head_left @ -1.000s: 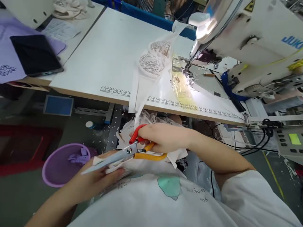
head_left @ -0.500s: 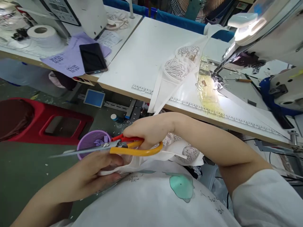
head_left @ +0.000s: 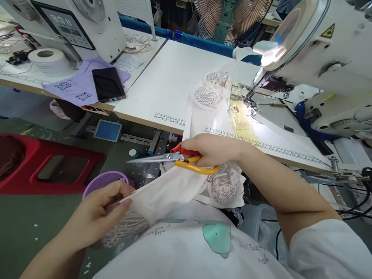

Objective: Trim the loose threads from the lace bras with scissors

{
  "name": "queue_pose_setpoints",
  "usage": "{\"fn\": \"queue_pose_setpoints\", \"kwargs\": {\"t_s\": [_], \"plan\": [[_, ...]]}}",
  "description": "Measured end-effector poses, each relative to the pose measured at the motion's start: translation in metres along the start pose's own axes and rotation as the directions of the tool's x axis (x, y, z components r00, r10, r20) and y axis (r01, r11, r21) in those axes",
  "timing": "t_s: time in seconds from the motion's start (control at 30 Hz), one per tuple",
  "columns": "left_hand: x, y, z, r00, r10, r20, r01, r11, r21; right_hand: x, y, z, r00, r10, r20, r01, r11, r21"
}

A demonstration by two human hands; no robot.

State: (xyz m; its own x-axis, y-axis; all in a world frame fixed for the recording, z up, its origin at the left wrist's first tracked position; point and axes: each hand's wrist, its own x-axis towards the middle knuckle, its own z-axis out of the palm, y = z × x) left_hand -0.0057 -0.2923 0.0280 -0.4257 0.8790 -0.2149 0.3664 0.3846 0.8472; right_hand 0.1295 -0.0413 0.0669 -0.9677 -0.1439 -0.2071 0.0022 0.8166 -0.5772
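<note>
My right hand (head_left: pixel 215 149) is closed on scissors (head_left: pixel 192 164) with red and orange handles; their blades look closed and point left, above the cloth. A white garment (head_left: pixel 171 190) with lace cups lies across my lap. Its left edge is pinched between the thumb and fingers of my left hand (head_left: pixel 99 213), and a patterned cup hangs just below that hand. The white fabric is stretched between my two hands. Another white lace piece (head_left: pixel 206 97) rests on the table (head_left: pixel 162 77) and hangs over its front edge.
A sewing machine (head_left: pixel 296 50) with a lit lamp stands at the right, another machine (head_left: pixel 87 27) at the upper left. A phone (head_left: pixel 108 84) lies on purple paper (head_left: pixel 81 87). Below are a purple bin (head_left: pixel 104 180), a red stool (head_left: pixel 66 162) and a clear plastic container (head_left: pixel 261 221).
The scissors and my right hand have moved right and slightly up. My left hand has moved left and down relative to them, and the cloth is now spread out between the hands.
</note>
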Motion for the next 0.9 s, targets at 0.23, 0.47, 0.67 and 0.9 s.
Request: {"fn": "queue_pose_setpoints", "kwargs": {"t_s": [0.23, 0.47, 0.67, 0.9], "plan": [[0.023, -0.023, -0.007, 0.978, -0.158, 0.134, 0.175, 0.976, -0.129, -0.036, 0.018, 0.021, 0.984, 0.119, -0.135, -0.075, 0.954, 0.289], [0.109, -0.016, 0.019, 0.795, 0.114, 0.596, -0.189, 0.980, 0.065, -0.056, 0.016, 0.028, 0.975, 0.098, -0.199, -0.037, 0.956, 0.291], [0.119, 0.021, 0.081, 0.841, 0.423, 0.337, -0.412, 0.905, -0.109, -0.067, 0.023, 0.019, 0.955, 0.196, -0.224, -0.138, 0.958, 0.249], [0.119, 0.041, 0.103, 0.913, 0.309, 0.266, -0.238, 0.934, -0.266, -0.076, 0.038, 0.014, 0.950, 0.234, -0.208, -0.200, 0.965, 0.171]]}}
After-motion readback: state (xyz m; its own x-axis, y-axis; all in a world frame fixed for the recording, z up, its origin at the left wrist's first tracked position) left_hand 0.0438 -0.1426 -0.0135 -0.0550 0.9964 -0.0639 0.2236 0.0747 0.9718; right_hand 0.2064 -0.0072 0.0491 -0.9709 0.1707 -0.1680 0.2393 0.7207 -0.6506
